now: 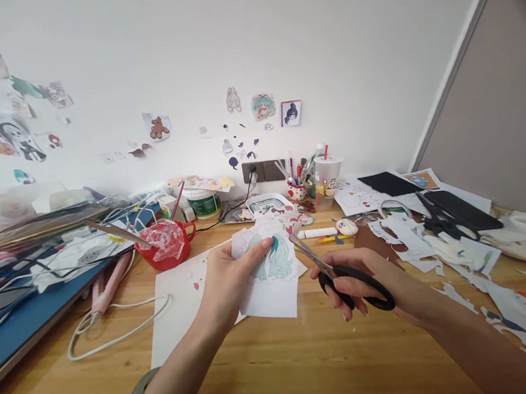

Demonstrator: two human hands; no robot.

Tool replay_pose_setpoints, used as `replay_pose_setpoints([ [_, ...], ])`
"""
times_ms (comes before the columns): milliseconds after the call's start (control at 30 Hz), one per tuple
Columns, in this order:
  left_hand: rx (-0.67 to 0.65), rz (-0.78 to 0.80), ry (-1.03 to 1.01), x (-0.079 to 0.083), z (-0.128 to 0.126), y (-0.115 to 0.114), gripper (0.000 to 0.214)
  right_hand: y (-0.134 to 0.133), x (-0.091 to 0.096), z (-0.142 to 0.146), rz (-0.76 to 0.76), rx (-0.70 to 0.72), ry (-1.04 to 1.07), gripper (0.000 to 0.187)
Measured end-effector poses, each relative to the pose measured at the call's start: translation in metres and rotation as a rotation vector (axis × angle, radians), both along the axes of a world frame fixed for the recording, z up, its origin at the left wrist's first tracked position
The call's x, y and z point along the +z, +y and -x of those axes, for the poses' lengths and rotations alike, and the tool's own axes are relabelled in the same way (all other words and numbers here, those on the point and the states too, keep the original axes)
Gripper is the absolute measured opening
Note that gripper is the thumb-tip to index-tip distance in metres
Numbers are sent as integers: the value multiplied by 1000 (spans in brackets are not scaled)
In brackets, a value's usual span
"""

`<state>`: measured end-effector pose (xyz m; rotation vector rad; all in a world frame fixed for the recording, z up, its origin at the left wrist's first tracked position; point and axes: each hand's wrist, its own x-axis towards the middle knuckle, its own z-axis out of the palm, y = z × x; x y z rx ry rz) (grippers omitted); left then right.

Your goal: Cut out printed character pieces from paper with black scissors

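Note:
My left hand [233, 275] pinches a white sheet of paper [274, 302] with a teal drawing [281, 261] on it, thumb on top. Its upper edge has an uneven, cut outline. In my right hand [360, 274] is a pair of scissors [341, 276] with black handles, fingers through the loops. The blades point up and left, just right of the paper, and look nearly closed. Beneath the left hand and paper lies a larger white sheet [174, 313] with small red marks.
A red cup [169, 250] stuffed with plastic stands left, near a pink tool [112, 282] with a white cord. A plastic drink cup [328, 181] and a pen holder [297, 190] stand at the back. Paper scraps [408, 238] and more black scissors [444, 219] lie right.

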<state>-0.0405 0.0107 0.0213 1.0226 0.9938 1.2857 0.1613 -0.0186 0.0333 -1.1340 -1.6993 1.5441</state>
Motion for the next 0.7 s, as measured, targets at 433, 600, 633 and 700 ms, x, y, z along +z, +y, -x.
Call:
replay_pose_setpoints([
  [433,54,-50,163,1,-3,-4,24,-2,-1,-3,34,83,94,45],
  [600,45,-87,201,-1,-3,-5,22,-2,1,0,11,36,91,48],
  [633,33,-85,196,-1,-4,-6,21,-2,1,1,-3,28,77,48],
  [700,9,-73,186,1,-4,-6,20,-2,0,1,-24,15,53,48],
])
